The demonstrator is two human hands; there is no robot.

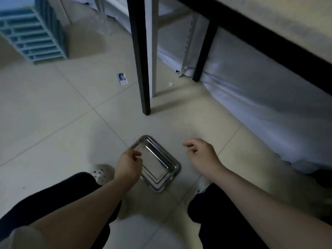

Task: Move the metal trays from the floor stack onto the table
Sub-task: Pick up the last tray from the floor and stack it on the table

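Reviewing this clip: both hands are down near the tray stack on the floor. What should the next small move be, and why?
Probably close the left hand on the near-left rim of the metal trays and bring the right hand in to the opposite rim. The left fingers are right at the rim, though contact is unclear. The right hand hangs open and apart from the stack, which lies flat on the floor.

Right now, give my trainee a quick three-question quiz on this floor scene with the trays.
1. True or false: the trays lie on the floor tiles.
2. Which hand is at the stack's edge?
A. left hand
B. right hand
3. Fill in: the small card lies left of the black table ____.

Key:
1. True
2. A; the right hand hovers open beside the stack, touching nothing.
3. leg
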